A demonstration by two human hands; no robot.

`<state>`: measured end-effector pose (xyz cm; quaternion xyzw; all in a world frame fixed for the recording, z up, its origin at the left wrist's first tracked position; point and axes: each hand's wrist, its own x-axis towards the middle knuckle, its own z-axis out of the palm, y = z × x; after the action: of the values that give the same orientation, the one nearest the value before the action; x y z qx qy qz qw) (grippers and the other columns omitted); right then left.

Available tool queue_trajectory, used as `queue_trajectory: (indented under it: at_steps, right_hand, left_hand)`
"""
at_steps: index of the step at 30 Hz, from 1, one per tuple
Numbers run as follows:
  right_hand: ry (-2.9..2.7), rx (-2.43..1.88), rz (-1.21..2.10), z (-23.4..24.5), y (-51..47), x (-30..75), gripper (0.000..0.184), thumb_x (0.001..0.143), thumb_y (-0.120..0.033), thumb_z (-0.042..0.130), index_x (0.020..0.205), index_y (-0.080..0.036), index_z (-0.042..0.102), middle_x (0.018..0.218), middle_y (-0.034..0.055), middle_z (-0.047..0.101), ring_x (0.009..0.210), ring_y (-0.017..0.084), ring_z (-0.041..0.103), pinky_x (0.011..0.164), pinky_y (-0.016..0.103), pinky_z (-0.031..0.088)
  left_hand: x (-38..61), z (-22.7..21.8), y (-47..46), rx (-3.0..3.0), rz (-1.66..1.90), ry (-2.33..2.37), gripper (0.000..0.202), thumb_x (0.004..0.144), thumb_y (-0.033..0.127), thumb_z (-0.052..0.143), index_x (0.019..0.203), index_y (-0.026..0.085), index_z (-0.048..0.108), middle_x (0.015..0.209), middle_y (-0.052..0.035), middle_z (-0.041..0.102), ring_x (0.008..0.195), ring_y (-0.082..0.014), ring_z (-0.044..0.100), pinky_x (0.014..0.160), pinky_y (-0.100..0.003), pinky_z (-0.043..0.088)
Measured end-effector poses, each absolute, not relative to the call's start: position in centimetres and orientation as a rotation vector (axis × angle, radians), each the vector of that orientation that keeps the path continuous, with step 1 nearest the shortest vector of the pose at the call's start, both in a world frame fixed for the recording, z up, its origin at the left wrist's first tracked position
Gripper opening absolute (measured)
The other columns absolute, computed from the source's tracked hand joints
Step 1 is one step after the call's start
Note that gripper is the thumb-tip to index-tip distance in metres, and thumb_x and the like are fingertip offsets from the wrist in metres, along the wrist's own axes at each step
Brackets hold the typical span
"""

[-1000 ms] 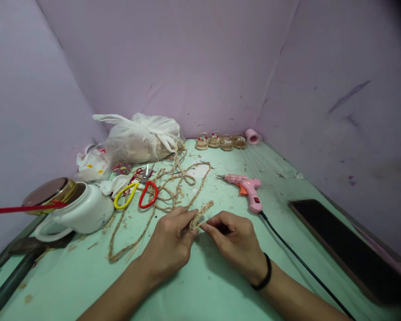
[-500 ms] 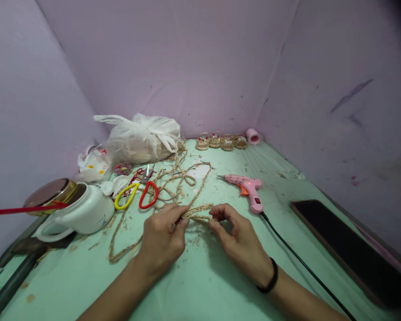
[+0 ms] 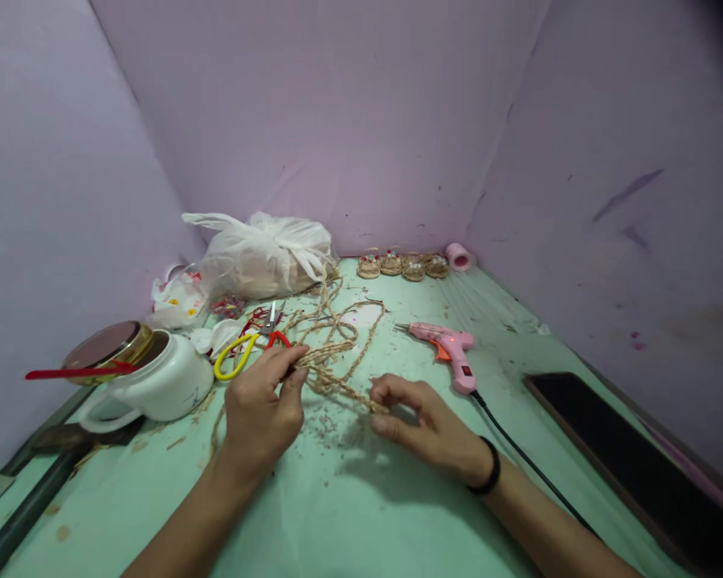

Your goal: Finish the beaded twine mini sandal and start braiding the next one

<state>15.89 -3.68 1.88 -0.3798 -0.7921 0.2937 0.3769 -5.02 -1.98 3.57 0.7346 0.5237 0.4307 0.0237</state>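
Note:
A braided jute rope (image 3: 343, 388) runs between my two hands above the green tabletop. My left hand (image 3: 268, 397) pinches several folded strands of it between thumb and fingers. In my right hand (image 3: 418, 417), thumb and fingertips close on one stretch of the rope, which slopes down from left to right. More of the rope lies in loose loops behind my hands, reaching back to the white plastic bag (image 3: 265, 257). Scissors (image 3: 236, 356) with a yellow and a red handle lie just beyond my left hand, which partly covers the red handle.
To the right lie a pink glue gun (image 3: 451, 349) with a black cord and a dark phone (image 3: 614, 449). Several small woven ornaments (image 3: 391, 262) and a pink roll (image 3: 459, 257) line the back. A white mug (image 3: 169, 381) and a hammer (image 3: 42, 482) are at left.
My hands have moved apart, the left one going left. A stretch of rope is now drawn out between them, where a short folded bundle was before. The view has shifted slightly.

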Motion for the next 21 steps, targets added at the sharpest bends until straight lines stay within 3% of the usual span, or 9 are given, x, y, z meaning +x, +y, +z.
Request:
queue_trajectory:
  at_steps: [4, 7, 10, 14, 19, 21]
  right_hand:
    - [-2.163, -1.125, -0.15, 3.1, -2.9, 17.7, 0.009, 0.082, -0.023, 0.055, 0.08, -0.022, 0.063, 0.063, -0.0008, 0.062, 0.063, 0.016, 0.055, 0.089, 0.044, 0.033]
    - [-2.016, -1.145, -0.474, 3.2, -2.9, 18.6, 0.006, 0.079, -0.022, 0.06, 0.078, -0.025, 0.065, 0.067, -0.0008, 0.066, 0.071, 0.018, 0.059, 0.097, 0.05, 0.022]
    - [-2.04, -1.187, -0.314, 2.4, -3.1, 18.5, 0.005, 0.076, -0.025, 0.064, 0.08, -0.025, 0.065, 0.07, 0.0, 0.067, 0.072, 0.019, 0.06, 0.096, 0.05, 0.026]
    - [-1.929, -1.179, -0.107, 1.3, -3.8, 17.3, 0.018, 0.073, -0.031, 0.065, 0.087, -0.02, 0.061, 0.077, 0.0053, 0.067, 0.076, 0.022, 0.061, 0.085, 0.045, 0.04]
    - [-1.87, -1.117, -0.048, 1.3, -4.7, 15.8, 0.009, 0.074, -0.024, 0.064, 0.075, -0.021, 0.055, 0.066, 0.0011, 0.063, 0.065, 0.018, 0.058, 0.081, 0.041, 0.042]
    - [-1.849, -1.153, 0.013, 1.2, -4.9, 15.5, 0.01, 0.077, -0.024, 0.061, 0.071, -0.021, 0.053, 0.061, 0.0001, 0.059, 0.06, 0.016, 0.055, 0.073, 0.036, 0.045]
  left_hand:
    - [-4.4, 2.8, -2.2, 2.281, 1.167, 1.587, 0.023, 0.077, 0.019, 0.051, 0.094, 0.014, 0.066, 0.091, -0.007, 0.069, 0.084, -0.0196, 0.063, 0.076, -0.031, 0.048]
    - [-3.7, 2.4, -2.9, 2.294, 1.118, 1.53, 0.024, 0.078, 0.018, 0.048, 0.095, 0.014, 0.065, 0.09, -0.0074, 0.069, 0.083, -0.0193, 0.063, 0.073, -0.031, 0.049]
    - [-3.3, 2.3, -3.2, 2.269, 1.126, 1.515, 0.024, 0.078, 0.017, 0.047, 0.095, 0.014, 0.064, 0.089, -0.0072, 0.069, 0.082, -0.0186, 0.063, 0.073, -0.03, 0.048]
    - [-3.3, 2.2, -3.3, 2.265, 0.97, 1.545, 0.023, 0.076, 0.015, 0.05, 0.094, 0.017, 0.065, 0.09, -0.0059, 0.069, 0.083, -0.0193, 0.063, 0.073, -0.031, 0.049]
    - [-2.9, 1.9, -3.4, 2.248, 0.965, 1.503, 0.023, 0.077, 0.016, 0.049, 0.094, 0.018, 0.065, 0.091, -0.0057, 0.069, 0.082, -0.0185, 0.063, 0.073, -0.031, 0.049]
    - [-2.9, 1.8, -3.4, 2.231, 0.983, 1.507, 0.023, 0.077, 0.017, 0.049, 0.094, 0.019, 0.065, 0.091, -0.0053, 0.069, 0.081, -0.0182, 0.063, 0.073, -0.031, 0.049]
